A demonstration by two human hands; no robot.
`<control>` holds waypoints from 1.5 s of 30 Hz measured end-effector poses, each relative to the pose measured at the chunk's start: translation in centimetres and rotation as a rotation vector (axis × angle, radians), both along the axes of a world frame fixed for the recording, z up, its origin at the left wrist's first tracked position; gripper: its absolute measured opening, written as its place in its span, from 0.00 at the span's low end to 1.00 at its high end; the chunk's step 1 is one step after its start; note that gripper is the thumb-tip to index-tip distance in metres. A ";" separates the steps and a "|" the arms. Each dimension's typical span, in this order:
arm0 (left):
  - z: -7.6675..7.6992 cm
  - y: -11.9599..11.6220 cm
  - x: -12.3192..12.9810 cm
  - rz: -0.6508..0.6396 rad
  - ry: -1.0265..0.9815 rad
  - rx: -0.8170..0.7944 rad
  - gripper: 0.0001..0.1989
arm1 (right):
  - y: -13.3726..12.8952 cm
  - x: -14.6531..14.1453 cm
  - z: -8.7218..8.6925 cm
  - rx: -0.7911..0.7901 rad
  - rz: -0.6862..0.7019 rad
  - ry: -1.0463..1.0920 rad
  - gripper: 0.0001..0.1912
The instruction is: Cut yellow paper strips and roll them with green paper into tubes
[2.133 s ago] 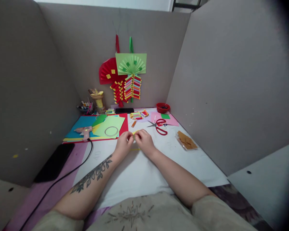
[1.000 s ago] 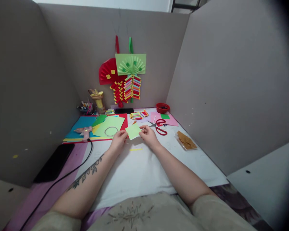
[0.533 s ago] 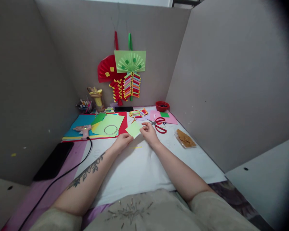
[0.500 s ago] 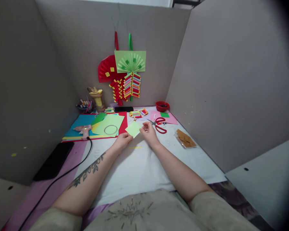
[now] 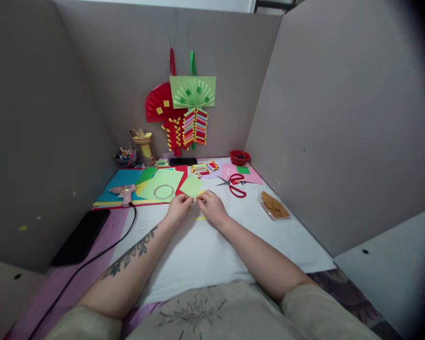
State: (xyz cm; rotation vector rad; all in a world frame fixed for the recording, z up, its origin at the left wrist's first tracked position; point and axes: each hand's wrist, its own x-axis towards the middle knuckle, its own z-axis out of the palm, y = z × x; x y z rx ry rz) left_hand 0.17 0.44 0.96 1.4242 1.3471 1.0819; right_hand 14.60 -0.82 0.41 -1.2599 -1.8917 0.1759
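Observation:
A small light green paper square (image 5: 191,185) is held up over the white-covered table, turned corner-down. My left hand (image 5: 180,208) pinches it near its lower corner. Close beside it, my right hand (image 5: 211,205) pinches the same corner area, the fingertips of both hands almost touching. A yellow bit shows just behind the right fingers, too small to make out. Red-handled scissors (image 5: 233,184) lie with blades apart to the right of my hands. On the white cloth below my fingers is a thin yellow paper strip (image 5: 199,218).
At left, a pink glue gun (image 5: 124,191) with a black cord rests on coloured paper sheets (image 5: 115,182). A black phone-like slab (image 5: 81,237) lies nearer. Right are a bag of brown pieces (image 5: 274,206) and a red bowl (image 5: 240,157). Paper decorations (image 5: 194,93) hang on the back panel.
My right hand has come down and left from the paper's right corner to its lower corner, beside my left hand. The paper square has tilted slightly and shifted left.

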 end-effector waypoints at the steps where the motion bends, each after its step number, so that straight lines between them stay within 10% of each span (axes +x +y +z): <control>1: 0.0 0.0 0.0 0.001 0.015 0.016 0.11 | 0.0 0.0 0.0 -0.004 -0.002 0.002 0.07; 26: 0.1 0.0 -0.2 -0.079 0.231 0.219 0.11 | 0.1 -0.2 0.1 -0.100 -0.011 0.148 0.08; 45: -0.2 0.0 -0.1 -0.082 0.105 0.083 0.11 | -0.1 -0.3 0.0 -0.104 0.015 0.163 0.07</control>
